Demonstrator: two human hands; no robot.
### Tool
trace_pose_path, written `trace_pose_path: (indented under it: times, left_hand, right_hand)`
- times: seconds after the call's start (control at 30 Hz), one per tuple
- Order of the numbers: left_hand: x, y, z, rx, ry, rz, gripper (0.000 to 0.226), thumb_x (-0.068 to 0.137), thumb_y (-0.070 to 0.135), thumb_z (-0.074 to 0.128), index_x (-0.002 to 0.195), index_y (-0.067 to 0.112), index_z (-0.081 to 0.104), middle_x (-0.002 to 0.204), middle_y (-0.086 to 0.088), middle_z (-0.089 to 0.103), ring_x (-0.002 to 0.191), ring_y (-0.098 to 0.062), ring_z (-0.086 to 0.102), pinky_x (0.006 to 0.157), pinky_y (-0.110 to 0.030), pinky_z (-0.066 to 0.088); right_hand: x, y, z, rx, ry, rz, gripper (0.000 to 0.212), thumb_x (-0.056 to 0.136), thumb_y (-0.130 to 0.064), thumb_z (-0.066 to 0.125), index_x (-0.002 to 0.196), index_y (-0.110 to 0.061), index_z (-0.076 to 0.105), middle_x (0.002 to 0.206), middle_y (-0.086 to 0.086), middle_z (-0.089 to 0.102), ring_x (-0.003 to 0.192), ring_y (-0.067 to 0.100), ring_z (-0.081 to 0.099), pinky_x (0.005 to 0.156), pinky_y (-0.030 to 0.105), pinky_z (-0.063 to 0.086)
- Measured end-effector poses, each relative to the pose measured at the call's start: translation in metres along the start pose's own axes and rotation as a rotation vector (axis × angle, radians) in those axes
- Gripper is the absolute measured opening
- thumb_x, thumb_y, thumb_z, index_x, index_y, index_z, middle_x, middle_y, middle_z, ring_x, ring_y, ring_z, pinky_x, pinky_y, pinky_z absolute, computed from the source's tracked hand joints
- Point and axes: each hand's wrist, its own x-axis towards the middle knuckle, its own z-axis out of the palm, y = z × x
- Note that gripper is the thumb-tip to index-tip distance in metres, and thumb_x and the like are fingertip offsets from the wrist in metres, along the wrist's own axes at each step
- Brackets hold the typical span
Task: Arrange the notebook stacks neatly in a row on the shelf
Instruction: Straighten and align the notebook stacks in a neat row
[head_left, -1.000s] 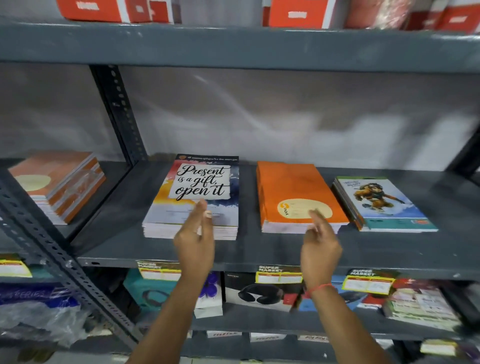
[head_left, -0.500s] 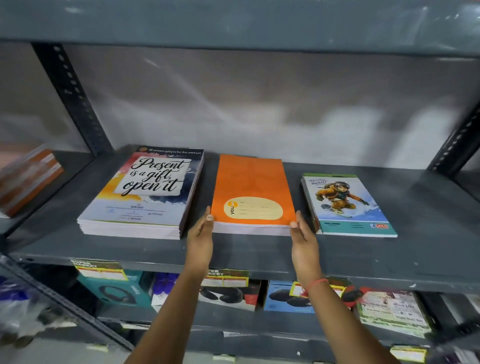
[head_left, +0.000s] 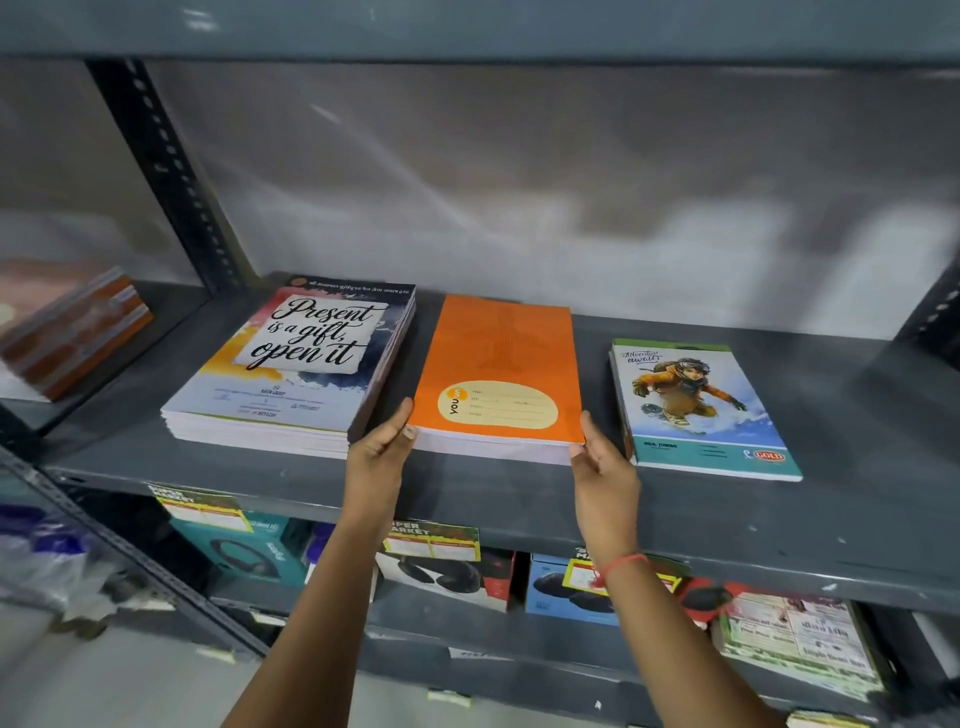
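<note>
Three notebook stacks lie side by side on the grey metal shelf (head_left: 519, 499). The left stack (head_left: 296, 364) has a "Present is a gift, open it" cover. An orange stack (head_left: 498, 374) sits in the middle, close against the left one. At the right lies a thinner stack with a snowboarder cover (head_left: 696, 405), a gap away. My left hand (head_left: 382, 449) grips the orange stack's front left corner, thumb on the cover. My right hand (head_left: 602, 462) grips its front right corner.
Another orange and white stack (head_left: 67, 332) lies in the neighbouring bay at far left, behind a perforated upright post (head_left: 166, 171). Boxed headphones (head_left: 441, 571) and other packaged goods fill the shelf below. The wall stands close behind the notebooks.
Both hands went from hovering in front of the stacks to gripping the orange stack's front corners. The orange stack, earlier angled, now lies straight next to the left stack.
</note>
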Motion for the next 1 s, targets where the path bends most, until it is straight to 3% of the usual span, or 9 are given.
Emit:
trace_pose_path:
  times: [0.17, 0.3, 0.4, 0.47, 0.73, 0.87, 1.0]
  left_hand:
    - [-0.0009, 0.002, 0.0044, -0.004, 0.065, -0.006, 0.036, 0.09, 0.003, 0.052, 0.126, 0.006, 0.054, 0.127, -0.003, 0.057, 0.117, -0.013, 0.051, 0.109, -0.029, 0.035]
    - [0.0005, 0.002, 0.0064, -0.015, 0.114, -0.009, 0.035, 0.088, 0.002, 0.055, 0.123, 0.004, 0.057, 0.124, -0.007, 0.06, 0.11, -0.014, 0.056, 0.104, -0.027, 0.039]
    - [0.0014, 0.0016, 0.0067, -0.011, 0.13, -0.014, 0.035, 0.087, 0.002, 0.056, 0.122, 0.003, 0.058, 0.121, -0.006, 0.061, 0.108, -0.014, 0.056, 0.102, -0.025, 0.04]
    - [0.0015, 0.0015, 0.0065, -0.002, 0.133, -0.013, 0.034, 0.087, 0.003, 0.056, 0.121, 0.005, 0.058, 0.121, -0.004, 0.061, 0.11, -0.014, 0.055, 0.101, -0.024, 0.039]
    - [0.005, -0.0004, 0.0063, -0.032, 0.152, -0.046, 0.032, 0.086, 0.005, 0.058, 0.118, 0.006, 0.061, 0.117, -0.002, 0.063, 0.118, -0.02, 0.055, 0.107, -0.03, 0.038]
    - [0.0064, -0.0012, 0.0056, -0.046, 0.152, -0.052, 0.033, 0.085, 0.004, 0.059, 0.118, 0.005, 0.061, 0.123, -0.011, 0.063, 0.118, -0.022, 0.056, 0.109, -0.037, 0.039]
    - [0.0081, -0.0022, 0.004, -0.06, 0.135, -0.058, 0.033, 0.086, 0.002, 0.057, 0.119, 0.004, 0.06, 0.125, -0.011, 0.062, 0.118, -0.021, 0.055, 0.108, -0.034, 0.038]
  right_hand:
    - [0.0008, -0.0022, 0.0011, 0.003, 0.052, -0.002, 0.04, 0.093, -0.006, 0.05, 0.132, -0.014, 0.051, 0.118, 0.016, 0.065, 0.105, 0.032, 0.06, 0.093, 0.031, 0.046]
    - [0.0004, -0.0013, 0.0032, -0.019, 0.052, -0.025, 0.04, 0.093, -0.008, 0.051, 0.132, -0.015, 0.051, 0.12, 0.01, 0.065, 0.09, 0.013, 0.055, 0.086, 0.018, 0.041]
    - [0.0003, -0.0003, 0.0035, -0.024, 0.057, -0.028, 0.039, 0.093, -0.01, 0.051, 0.132, -0.015, 0.05, 0.108, 0.002, 0.066, 0.093, 0.021, 0.06, 0.083, 0.014, 0.04]
    - [-0.0002, -0.0018, 0.0035, -0.041, 0.071, -0.044, 0.038, 0.093, -0.011, 0.051, 0.131, -0.014, 0.052, 0.111, 0.005, 0.066, 0.095, 0.016, 0.058, 0.08, 0.009, 0.038]
    - [0.0017, -0.0003, 0.0066, 0.004, 0.114, -0.047, 0.036, 0.091, -0.01, 0.055, 0.127, -0.01, 0.056, 0.123, 0.007, 0.065, 0.1, 0.007, 0.054, 0.093, 0.019, 0.04]
    - [0.0036, 0.0031, 0.0074, -0.002, 0.119, -0.045, 0.036, 0.091, -0.012, 0.055, 0.127, -0.012, 0.056, 0.124, 0.006, 0.064, 0.101, 0.007, 0.054, 0.095, 0.02, 0.04]
    - [0.0045, 0.0045, 0.0084, 0.001, 0.12, -0.046, 0.036, 0.091, -0.012, 0.055, 0.127, -0.012, 0.056, 0.125, 0.006, 0.063, 0.105, 0.007, 0.053, 0.099, 0.022, 0.04]
